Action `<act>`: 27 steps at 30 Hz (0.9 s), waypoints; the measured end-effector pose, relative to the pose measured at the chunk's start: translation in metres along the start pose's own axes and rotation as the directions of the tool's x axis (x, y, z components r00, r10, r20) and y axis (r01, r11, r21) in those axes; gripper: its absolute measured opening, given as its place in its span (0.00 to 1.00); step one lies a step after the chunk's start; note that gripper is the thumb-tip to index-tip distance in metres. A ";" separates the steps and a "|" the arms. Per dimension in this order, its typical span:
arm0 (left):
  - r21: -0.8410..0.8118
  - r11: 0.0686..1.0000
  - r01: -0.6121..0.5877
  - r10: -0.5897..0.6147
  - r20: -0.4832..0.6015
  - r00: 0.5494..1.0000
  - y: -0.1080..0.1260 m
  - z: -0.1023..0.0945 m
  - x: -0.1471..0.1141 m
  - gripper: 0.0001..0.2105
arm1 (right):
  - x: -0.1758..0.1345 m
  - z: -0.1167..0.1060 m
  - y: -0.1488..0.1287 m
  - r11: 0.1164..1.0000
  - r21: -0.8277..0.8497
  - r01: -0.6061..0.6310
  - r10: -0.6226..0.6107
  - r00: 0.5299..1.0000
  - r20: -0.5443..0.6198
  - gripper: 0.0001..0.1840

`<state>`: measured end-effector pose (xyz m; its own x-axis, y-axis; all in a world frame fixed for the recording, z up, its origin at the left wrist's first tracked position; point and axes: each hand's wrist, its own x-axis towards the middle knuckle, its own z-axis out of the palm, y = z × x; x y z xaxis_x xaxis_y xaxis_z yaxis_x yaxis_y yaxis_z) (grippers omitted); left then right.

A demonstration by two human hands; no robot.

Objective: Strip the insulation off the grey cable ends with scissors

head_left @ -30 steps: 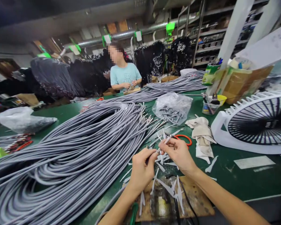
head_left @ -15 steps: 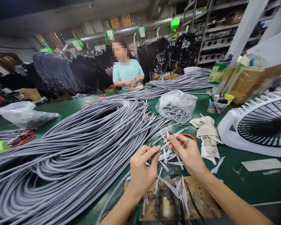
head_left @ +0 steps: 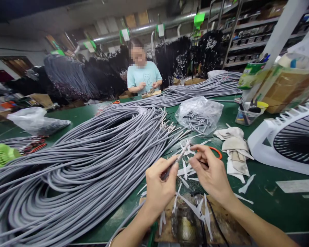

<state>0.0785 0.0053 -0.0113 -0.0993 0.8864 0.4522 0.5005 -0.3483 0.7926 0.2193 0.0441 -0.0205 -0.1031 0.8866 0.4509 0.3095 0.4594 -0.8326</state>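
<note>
Gripped a grey cable (head_left: 179,158) near its tip with the left hand (head_left: 160,187), with the fingers clamped on it. Pointed its pale, stripped end up and forward, above the green surface (head_left: 270,209) and a litter of thin white scraps (head_left: 207,216). Held the right hand (head_left: 213,175) just beside that end, with thumb and forefinger apart; could not tell of any contact with the cable. Had more of the scraps lower down, on a stained brown board (head_left: 233,228) between the forearms. Had an orange handle (head_left: 218,152) just behind the right hand. Had a big looped bundle of grey cables (head_left: 92,171) spread over the surface on the left, with many pale ends turned toward the hands. Had a clear plastic bag (head_left: 213,111) of short grey pieces (head_left: 195,119) lying beyond, near those ends. Had a folded cloth (head_left: 235,147) on the right, near a white fan (head_left: 260,145). Faced a person (head_left: 144,77) in a light-blue shirt on the far side of the surface.
</note>
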 end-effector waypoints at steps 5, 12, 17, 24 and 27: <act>-0.002 1.000 0.004 -0.004 -0.048 0.999 -0.001 -0.001 -0.001 0.11 | -0.006 0.002 -0.001 0.923 -0.240 0.299 -0.304 0.953 0.019 0.06; 0.038 0.998 -0.054 0.056 -0.057 0.997 0.000 0.001 -0.002 0.11 | -0.007 0.004 0.000 0.886 -0.293 0.360 -0.378 0.926 -0.007 0.04; 0.100 0.988 -0.119 0.127 -0.071 0.989 0.000 0.002 -0.002 0.12 | -0.007 0.004 0.000 0.896 -0.285 0.339 -0.356 0.934 -0.007 0.05; 0.130 0.981 -0.145 0.152 -0.051 0.987 0.002 0.003 -0.003 0.11 | -0.008 0.004 -0.006 0.954 -0.141 0.264 -0.264 0.964 0.014 0.05; 0.080 0.997 0.001 0.003 -0.039 0.999 -0.001 0.002 0.000 0.10 | -0.015 0.005 -0.010 0.889 -0.122 0.441 -0.441 0.897 0.030 0.02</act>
<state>0.0798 0.0063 -0.0127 -0.1311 0.8731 0.4696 0.5679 -0.3222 0.7574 0.2136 0.0262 -0.0206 -0.2575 0.5945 0.7618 0.3453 0.7929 -0.5020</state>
